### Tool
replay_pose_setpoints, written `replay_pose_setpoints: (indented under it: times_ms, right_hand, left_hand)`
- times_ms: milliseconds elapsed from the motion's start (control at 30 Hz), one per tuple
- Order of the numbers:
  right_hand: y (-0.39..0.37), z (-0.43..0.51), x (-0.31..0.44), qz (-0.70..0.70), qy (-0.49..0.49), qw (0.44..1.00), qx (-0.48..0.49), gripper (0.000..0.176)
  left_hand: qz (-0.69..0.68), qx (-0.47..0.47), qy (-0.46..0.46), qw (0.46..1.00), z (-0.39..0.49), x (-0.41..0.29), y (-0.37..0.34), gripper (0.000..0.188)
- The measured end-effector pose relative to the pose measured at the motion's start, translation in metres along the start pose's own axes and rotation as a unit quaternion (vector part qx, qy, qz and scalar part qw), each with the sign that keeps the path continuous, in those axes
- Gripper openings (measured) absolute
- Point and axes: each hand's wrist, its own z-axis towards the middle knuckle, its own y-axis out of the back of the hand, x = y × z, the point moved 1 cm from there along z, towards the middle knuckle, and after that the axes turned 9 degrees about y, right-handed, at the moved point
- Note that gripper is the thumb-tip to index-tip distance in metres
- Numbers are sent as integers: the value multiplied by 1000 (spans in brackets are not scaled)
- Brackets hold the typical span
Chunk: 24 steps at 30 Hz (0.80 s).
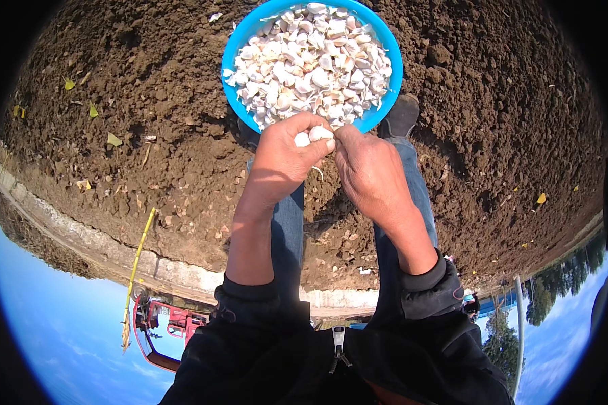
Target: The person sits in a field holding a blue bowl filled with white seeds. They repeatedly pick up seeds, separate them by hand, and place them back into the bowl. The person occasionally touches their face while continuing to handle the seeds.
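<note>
My left hand (290, 157) holds white garlic cloves (320, 133) between its thumb and curled fingers. My right hand (372, 172) meets it from the right, its fingertips pinched at the near end of the same garlic; what lies under those fingertips is partly hidden. Below the left thumb hangs a thin pale strip (318, 173), perhaps garlic skin. Both hands are just over the near rim of a round blue plastic basin (396, 61), which is heaped with loose garlic cloves (309, 66).
Brown, cloddy soil (486, 116) surrounds the basin. My legs in jeans (288, 228) and a dark shoe (403, 115) flank the near side. Behind me are a pale concrete edging (182, 271), a yellow-green stalk (143, 238), a red vehicle (182, 321) and a pole (520, 324).
</note>
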Motion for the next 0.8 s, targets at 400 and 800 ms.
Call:
replay_pose_setpoints:
  times_ms: [400, 800]
  right_hand:
    - [-9, 3, 4, 136, -17, 990, -16, 12]
    - [-18, 6, 12, 176, -100, 975, -94, 19]
  left_hand:
    - [-84, -27, -29, 996, -7, 10, 4, 11]
    - [-60, -89, -97, 989, -16, 6, -3, 11]
